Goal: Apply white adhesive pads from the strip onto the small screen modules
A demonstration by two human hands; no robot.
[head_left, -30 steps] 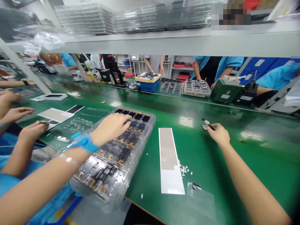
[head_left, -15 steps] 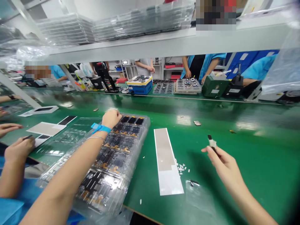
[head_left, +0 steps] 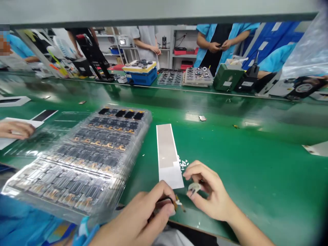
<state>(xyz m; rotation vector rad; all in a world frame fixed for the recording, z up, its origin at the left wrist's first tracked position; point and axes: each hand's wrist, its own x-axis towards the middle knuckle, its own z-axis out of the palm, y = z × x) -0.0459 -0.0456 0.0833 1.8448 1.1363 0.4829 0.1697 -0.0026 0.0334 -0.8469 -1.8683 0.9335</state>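
My left hand (head_left: 143,218) is at the near edge of the green belt, fingers pinched on a small dark part with an orange flex tail (head_left: 174,204). My right hand (head_left: 210,193) is just to its right, fingertips pinched on a small pale round sticker (head_left: 194,187) beside the part. A clear plastic tray (head_left: 84,153) with rows of several small dark parts lies to the left of both hands. A long white and grey backing strip (head_left: 167,155) lies on the belt just beyond my hands, with white scraps (head_left: 183,163) next to it.
A co-worker's hand (head_left: 16,130) rests on a white sheet at the far left. Across the belt stand a blue and yellow box (head_left: 140,72), trays of round parts (head_left: 197,76), a green box (head_left: 227,78) and people in blue coats. A small chip (head_left: 202,118) lies mid-belt.
My left hand left the tray's far end and came to the near edge holding a small part. My right hand drew back from mid-belt to meet it. The view tilted down.
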